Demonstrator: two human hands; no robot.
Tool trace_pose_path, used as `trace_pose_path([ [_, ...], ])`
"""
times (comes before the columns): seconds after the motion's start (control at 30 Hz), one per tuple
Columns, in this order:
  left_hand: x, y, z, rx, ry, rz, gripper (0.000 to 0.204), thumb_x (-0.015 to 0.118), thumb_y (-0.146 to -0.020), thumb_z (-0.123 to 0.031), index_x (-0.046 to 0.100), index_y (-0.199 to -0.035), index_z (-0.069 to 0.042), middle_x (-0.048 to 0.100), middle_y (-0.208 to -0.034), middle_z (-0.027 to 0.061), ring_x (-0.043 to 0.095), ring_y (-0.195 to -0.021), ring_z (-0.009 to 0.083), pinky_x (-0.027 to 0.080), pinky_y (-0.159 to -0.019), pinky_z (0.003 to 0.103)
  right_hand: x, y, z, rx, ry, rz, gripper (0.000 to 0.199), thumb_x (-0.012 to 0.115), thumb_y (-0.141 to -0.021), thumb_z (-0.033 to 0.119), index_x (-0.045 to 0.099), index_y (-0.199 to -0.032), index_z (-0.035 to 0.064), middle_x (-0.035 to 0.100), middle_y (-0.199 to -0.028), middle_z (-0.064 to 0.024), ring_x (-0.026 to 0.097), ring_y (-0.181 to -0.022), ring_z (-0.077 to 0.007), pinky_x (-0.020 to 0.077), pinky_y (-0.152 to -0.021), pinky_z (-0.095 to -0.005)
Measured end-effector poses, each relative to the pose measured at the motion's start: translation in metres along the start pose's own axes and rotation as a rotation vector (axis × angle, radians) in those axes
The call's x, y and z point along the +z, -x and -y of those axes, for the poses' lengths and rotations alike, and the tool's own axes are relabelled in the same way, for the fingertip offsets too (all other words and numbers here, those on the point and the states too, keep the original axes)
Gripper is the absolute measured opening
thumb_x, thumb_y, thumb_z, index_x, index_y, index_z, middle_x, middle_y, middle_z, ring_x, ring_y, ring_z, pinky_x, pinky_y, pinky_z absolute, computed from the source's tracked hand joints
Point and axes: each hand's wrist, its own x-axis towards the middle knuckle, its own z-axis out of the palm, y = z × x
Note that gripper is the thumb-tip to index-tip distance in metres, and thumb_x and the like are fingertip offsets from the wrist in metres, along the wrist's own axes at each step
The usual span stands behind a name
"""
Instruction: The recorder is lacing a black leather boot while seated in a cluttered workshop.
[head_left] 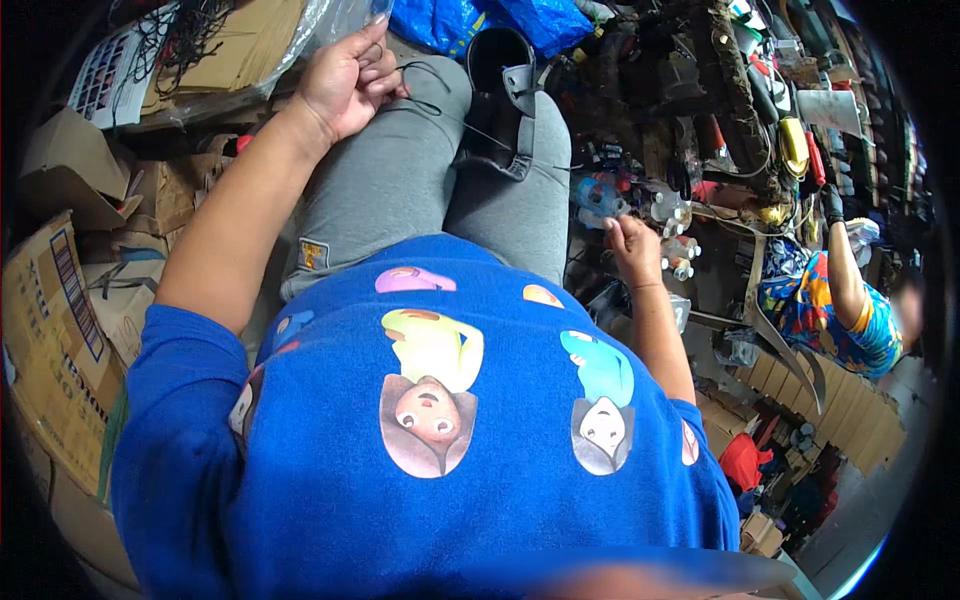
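Observation:
Across my grey-trousered thighs lies a black leather shoe point(518, 100), its opening facing up and a strap along its right side. Out to the left, my left hand point(350, 85) is closed, fingers curled at my left knee. A black thread point(428, 106) leaves those fingers in loose loops and runs over the knee to the shoe. My right hand point(633, 248) is raised beside my right thigh, thumb and fingers pressed together. A thin line goes from the shoe towards that side, but what the right fingers hold is too small to make out.
Cardboard boxes point(70, 165) crowd the left side. A blue plastic bag point(430, 22) lies beyond my knees. Clear plastic bottles point(672, 212) and a rack of tools, one a yellow-handled tool point(794, 148), fill the right. Another person point(830, 310) in a colourful shirt works there.

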Motion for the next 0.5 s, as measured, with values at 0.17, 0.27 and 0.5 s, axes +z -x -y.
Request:
trace_pose_path([
  [0.17, -0.017, 0.014, -0.039, 0.089, -0.804, -0.449, 0.037, 0.046, -0.096, -0.034, 0.063, -0.084, -0.003, 0.065, -0.094, 0.0123, 0.061, -0.089, 0.0203, 0.047, -0.086, 0.033, -0.002, 0.019, -0.029, 0.398, -1.499, 0.136, 0.057, 0.041, -0.094, 0.052, 0.047, -0.130, 0.0073, 0.054, -0.067, -0.0012, 0.054, -0.068, -0.0149, 0.0439, -0.067, -0.0296],
  [0.27, -0.003, 0.024, -0.018, 0.435, -1.370, -0.352, 0.027, 0.052, -0.094, -0.026, 0.066, -0.096, -0.002, 0.064, -0.099, 0.0077, 0.059, -0.094, 0.0173, 0.047, -0.085, 0.031, -0.020, 0.016, -0.047, 0.641, -1.194, -0.145, 0.065, 0.043, -0.092, 0.054, 0.037, -0.138, 0.0087, 0.056, -0.105, -0.0115, 0.057, -0.092, -0.0185, 0.0440, -0.082, -0.0296],
  [0.5, 0.076, 0.019, 0.079, 0.507, -1.757, 0.178, 0.033, 0.073, -0.071, -0.021, 0.064, -0.100, -0.009, 0.062, -0.093, 0.0096, 0.062, -0.084, 0.0289, 0.050, -0.074, 0.038, -0.074, -0.057, 0.098, -0.311, -0.301, -0.155, 0.024, 0.063, -0.084, 0.025, 0.068, -0.094, 0.0044, 0.061, -0.092, -0.0126, 0.060, -0.085, -0.0237, 0.0478, -0.075, -0.0339],
])
